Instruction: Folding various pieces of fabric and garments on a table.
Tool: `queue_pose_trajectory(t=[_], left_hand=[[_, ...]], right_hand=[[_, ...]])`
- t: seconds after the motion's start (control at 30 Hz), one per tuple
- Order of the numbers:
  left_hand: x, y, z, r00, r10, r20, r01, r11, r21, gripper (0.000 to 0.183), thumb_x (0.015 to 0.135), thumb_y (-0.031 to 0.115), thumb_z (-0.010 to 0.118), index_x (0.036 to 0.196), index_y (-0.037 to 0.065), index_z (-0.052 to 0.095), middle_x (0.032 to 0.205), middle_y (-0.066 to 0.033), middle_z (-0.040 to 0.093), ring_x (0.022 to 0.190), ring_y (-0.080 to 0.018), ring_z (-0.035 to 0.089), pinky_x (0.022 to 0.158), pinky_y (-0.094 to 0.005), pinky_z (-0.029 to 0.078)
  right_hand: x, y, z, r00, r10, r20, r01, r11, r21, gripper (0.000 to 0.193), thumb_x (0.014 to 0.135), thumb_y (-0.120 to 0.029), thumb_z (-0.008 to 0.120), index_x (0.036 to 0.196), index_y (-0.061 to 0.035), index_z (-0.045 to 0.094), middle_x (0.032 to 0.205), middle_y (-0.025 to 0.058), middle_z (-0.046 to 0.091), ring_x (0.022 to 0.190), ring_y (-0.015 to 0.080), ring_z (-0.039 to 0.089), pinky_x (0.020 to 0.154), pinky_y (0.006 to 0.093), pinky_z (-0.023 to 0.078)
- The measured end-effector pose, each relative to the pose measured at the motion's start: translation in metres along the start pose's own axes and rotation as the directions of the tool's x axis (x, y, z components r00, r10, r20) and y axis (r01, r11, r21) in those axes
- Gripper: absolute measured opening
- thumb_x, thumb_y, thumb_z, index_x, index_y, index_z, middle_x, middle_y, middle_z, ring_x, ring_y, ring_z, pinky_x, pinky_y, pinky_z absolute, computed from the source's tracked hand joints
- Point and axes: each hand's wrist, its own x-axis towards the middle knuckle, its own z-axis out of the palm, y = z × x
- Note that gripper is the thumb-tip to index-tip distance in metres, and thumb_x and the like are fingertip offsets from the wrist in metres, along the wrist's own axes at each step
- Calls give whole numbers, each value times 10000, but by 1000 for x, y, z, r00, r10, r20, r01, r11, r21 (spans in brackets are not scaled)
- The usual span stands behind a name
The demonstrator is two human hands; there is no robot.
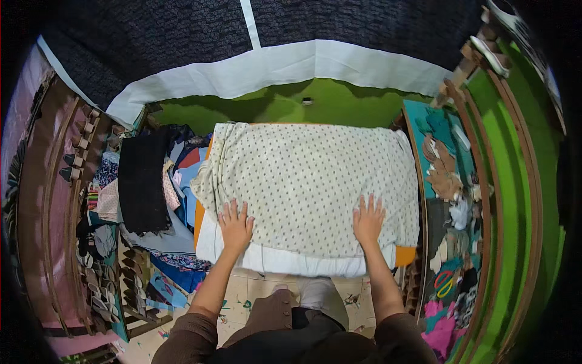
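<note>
A cream cloth with small dark dots (309, 176) lies spread over a table, a little wrinkled and bunched at its left end. My left hand (236, 225) rests flat on the cloth's near left part, fingers spread. On the near right part lies my right hand (368, 221), also flat with its fingers apart. Under the dotted cloth a white cloth (303, 261) shows along the near edge. Orange table surface (405, 255) peeks out at the near right corner and along the left side. Neither hand grips anything.
Left of the table is a heap of clothes with a black folded cloth (143, 181) on top. Wooden racks (527, 176) flank both sides. A teal-topped stand (418, 130) at right holds fabric scraps. A dark curtain (364, 24) with white hem hangs behind. Scraps litter the tiled floor (242, 291).
</note>
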Motion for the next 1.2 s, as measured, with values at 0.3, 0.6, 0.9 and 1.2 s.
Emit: queue_pose_trajectory(t=[0.3, 0.6, 0.9, 1.2], left_hand=[[-129, -28, -18, 988, 151, -10, -150, 964, -220, 545, 822, 298, 530, 1288, 49, 400, 1362, -191, 328, 1246, -359, 320, 1012, -509, 238], [-127, -74, -18, 940, -312, -134, 272, 928, -256, 701, 772, 299, 626, 1291, -64, 325, 1280, -269, 355, 1184, -410, 335, 981, -459, 291], [-113, -36, -5, 711, -702, -31, 650, 674, -351, 986, 659, 402, 725, 1357, -35, 181, 1330, -250, 261, 1198, -417, 289, 973, -455, 316], [-140, -58, -33, 878, -419, 231, 466, 637, -614, 459, 787, 331, 601, 1053, -40, 549, 944, -268, 597, 906, -384, 579, 798, -393, 437]], right_hand=[[-170, 0, -21, 996, -10, -91, 32, 969, 244, 417, 837, -160, 497, 1227, -23, 444, 1284, 186, 401, 1209, 346, 350, 1011, 474, 254], [-181, 39, -30, 884, 467, 11, -449, 842, 298, 650, 779, -132, 564, 1331, 26, 259, 1322, 209, 322, 1246, 360, 261, 1018, 464, 250], [-165, 75, 0, 658, 748, 88, -699, 563, 442, 881, 680, -225, 646, 1365, 12, 145, 1358, 262, 280, 1252, 383, 290, 1033, 419, 248], [-172, 102, -47, 851, 375, 369, -515, 454, 727, 443, 803, -189, 569, 1173, 43, 493, 1087, 161, 587, 1002, 221, 545, 847, 306, 404]])
